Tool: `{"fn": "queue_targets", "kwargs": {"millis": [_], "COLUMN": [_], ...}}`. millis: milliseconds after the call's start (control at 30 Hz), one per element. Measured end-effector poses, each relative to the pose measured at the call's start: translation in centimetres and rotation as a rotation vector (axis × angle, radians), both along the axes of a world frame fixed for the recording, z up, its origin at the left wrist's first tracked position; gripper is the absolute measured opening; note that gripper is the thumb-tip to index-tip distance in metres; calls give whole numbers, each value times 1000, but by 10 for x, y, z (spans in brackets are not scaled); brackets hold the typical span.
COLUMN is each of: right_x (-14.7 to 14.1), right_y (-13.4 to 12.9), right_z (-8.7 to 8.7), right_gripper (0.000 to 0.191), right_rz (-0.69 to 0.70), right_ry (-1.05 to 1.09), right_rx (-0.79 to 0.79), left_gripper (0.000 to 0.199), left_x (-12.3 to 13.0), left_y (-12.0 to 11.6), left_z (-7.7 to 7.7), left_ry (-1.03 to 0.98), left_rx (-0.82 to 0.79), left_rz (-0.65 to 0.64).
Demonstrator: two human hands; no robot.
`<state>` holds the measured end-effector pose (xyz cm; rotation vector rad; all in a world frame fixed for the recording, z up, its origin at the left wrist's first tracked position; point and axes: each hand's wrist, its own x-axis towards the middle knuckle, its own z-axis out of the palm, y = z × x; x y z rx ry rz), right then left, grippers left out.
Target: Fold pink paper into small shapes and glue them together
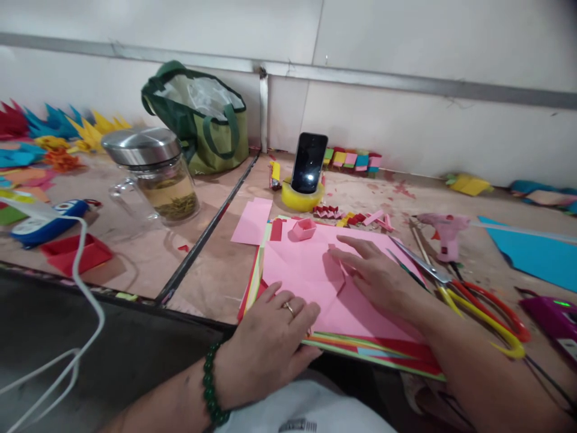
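A creased sheet of pink paper (295,258) lies on a stack of coloured paper sheets (374,355) at the table's front edge. My left hand (274,328), with a ring and a green bead bracelet, rests palm down on the sheet's near left part, fingers stretched out. Over the right part of the sheet, my right hand (376,273) reaches in with its fingers apart. Its index fingertip is at a small pink paper piece (332,246). Neither hand grips anything that I can see. A small folded pink paper box (303,229) sits at the sheet's far edge.
Scissors (444,279) and a pink glue gun (444,231) lie on the right, before blue paper (536,249). Behind the stack, a phone (309,162) leans in a yellow tape roll (302,197). Leftward stand a glass tea mug (166,192), green bag (225,144) and red paper box (76,252).
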<state>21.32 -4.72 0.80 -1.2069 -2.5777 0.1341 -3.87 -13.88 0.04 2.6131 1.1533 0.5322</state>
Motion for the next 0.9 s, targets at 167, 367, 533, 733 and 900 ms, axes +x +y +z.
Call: {"fn": "queue_targets", "kwargs": {"millis": [167,367,533,733,900], "right_x": [1,4,11,5,2], "right_y": [-6,-22,-30,-31,-38], "right_z": [5,9,8,10,9], "right_gripper": [24,20,37,42,42], "right_rz": [150,138,33,29,50], "right_ry": [-47,-96,-102,-133,-99], "right_rx": [103,133,205,242,224], "left_gripper": [26,28,45,10,14], "left_x": [12,18,17,28,25], "left_y": [9,13,20,27,31], "left_z": [0,10,14,8,8], "left_ry": [82,175,153,227,272], "left_rx": [293,204,209,262,354], "left_rz": [36,101,-2,4,-47]}}
